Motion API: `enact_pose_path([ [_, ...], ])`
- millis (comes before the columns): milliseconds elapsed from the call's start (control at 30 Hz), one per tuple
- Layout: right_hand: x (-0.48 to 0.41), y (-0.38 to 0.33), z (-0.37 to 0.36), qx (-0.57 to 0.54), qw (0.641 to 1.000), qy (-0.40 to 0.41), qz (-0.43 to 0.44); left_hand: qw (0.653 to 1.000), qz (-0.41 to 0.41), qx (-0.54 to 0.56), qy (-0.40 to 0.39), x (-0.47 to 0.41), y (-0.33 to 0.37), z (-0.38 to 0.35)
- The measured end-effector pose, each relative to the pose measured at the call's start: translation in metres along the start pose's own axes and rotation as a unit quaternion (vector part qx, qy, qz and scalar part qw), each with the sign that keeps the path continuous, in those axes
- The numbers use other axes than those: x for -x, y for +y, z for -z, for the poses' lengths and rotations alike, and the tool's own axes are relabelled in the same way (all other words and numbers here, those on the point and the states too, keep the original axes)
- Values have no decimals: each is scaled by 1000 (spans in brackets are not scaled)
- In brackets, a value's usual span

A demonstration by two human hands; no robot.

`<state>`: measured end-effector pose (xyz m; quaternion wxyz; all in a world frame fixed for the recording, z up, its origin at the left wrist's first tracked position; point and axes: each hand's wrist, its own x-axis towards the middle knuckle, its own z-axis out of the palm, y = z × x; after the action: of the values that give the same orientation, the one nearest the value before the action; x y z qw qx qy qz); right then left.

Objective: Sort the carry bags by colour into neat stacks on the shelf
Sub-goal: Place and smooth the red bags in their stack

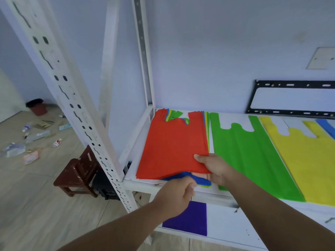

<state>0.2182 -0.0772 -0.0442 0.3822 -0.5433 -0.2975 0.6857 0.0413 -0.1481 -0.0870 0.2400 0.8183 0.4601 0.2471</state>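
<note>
A mixed pile of carry bags lies at the left end of the white shelf, with a red bag on top. My right hand lifts the red bag's near right corner, thumb on top. Beneath it a blue bag shows, and my left hand pinches its near edge. Yellow and green edges peek out under the pile. To the right, flat on the shelf, lie a green bag, a yellow bag and a blue bag at the frame edge.
A purple bag lies on the lower shelf. White slotted uprights stand at the left. A black metal bracket leans on the wall behind. On the floor, a brown stool, scattered litter and a bin.
</note>
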Motion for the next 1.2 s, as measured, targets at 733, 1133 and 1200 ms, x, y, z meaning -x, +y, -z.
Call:
enact_pose_path([
  [733,53,7,51,525,835,127,105,949,297,65,84,-37,-21,43],
  [1133,63,29,76,286,947,143,28,888,373,268,1,-55,-16,30],
  [1200,61,21,77,346,924,162,37,928,332,172,0,-64,-12,28],
])
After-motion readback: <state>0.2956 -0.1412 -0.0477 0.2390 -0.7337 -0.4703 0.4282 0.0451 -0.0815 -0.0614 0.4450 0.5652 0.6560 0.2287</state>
